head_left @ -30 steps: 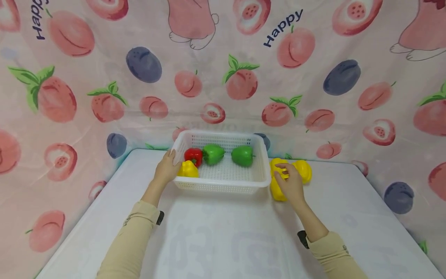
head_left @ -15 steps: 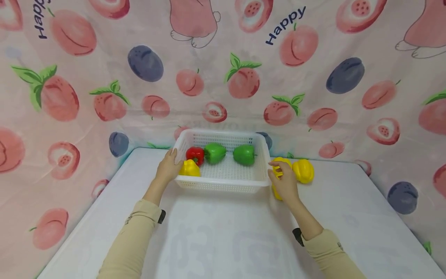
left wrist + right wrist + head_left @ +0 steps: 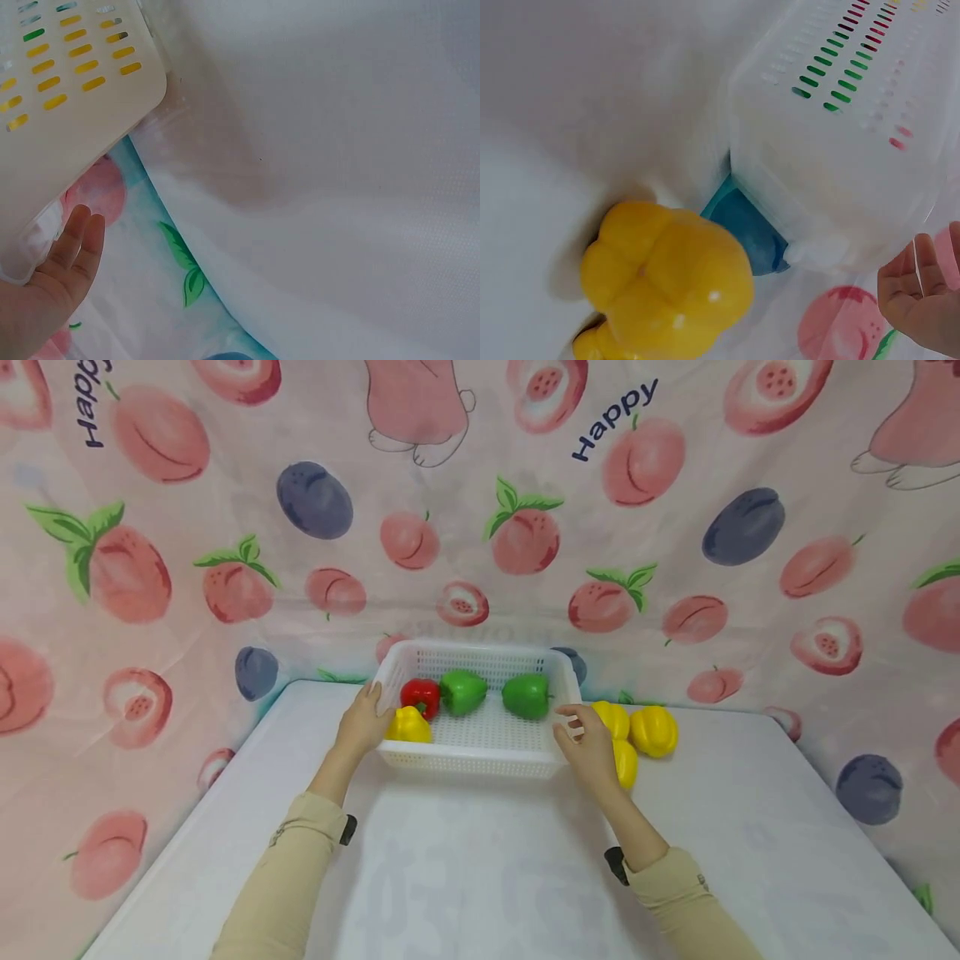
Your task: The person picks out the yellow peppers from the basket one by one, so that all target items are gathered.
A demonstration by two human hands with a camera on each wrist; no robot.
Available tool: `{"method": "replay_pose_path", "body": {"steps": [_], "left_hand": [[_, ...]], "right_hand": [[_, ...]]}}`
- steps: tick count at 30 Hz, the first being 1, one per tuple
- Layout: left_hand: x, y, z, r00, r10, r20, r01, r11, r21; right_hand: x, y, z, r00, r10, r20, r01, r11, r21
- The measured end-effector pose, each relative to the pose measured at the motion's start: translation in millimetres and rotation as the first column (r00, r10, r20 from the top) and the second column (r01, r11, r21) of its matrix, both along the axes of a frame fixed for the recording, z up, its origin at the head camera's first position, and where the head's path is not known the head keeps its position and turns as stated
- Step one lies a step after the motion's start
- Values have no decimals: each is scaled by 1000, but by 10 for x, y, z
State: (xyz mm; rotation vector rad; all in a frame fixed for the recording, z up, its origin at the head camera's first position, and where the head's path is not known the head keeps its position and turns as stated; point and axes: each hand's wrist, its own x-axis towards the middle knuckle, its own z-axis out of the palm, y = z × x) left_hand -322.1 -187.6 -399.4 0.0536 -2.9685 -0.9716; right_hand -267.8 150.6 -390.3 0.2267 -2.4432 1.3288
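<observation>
A white perforated plastic basket (image 3: 480, 758) stands at the back of the table. In it lie a red bell pepper (image 3: 422, 695), two green bell peppers (image 3: 462, 692) and a yellow bell pepper (image 3: 408, 725). My left hand (image 3: 363, 720) grips the basket's left rim; its fingers also show beside the rim in the left wrist view. At the right end, my right hand (image 3: 588, 747) overlaps the rim, fingers bent with a gap between thumb and forefinger. Nothing lies in that gap. The right wrist view shows those fingers right at the basket's edge.
Beside the basket's right end, several yellow bell peppers (image 3: 653, 731) rest on the white-covered table (image 3: 480, 868). A fruit-printed cloth (image 3: 450, 518) hangs close behind the basket.
My right hand has moved left, from over the yellow peppers to the basket's right rim, exposing more of them. The left hand has stayed on the left rim.
</observation>
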Motion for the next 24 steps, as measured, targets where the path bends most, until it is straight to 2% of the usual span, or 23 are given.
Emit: {"method": "replay_pose_path", "body": {"steps": [6,13,20,24], "left_hand": [[26,-26,-21,1000,14,-17,-14,1000,8],[-8,-41,-36,1000,12,-7,-12,1000,7],[-19,-18,-24,1000,10,-5,-10,1000,12],[-10,-6,-29,1000,8,-2,-8,1000,15]], "right_hand": [[-80,-130,-2,998,46,-49,-45,999,24],[-119,-203,-15,995,84,-50,-82,996,43],[-178,-275,-91,975,199,-101,-191,978,82],[-195,-331,-106,972,216,-94,-207,974,98]]}}
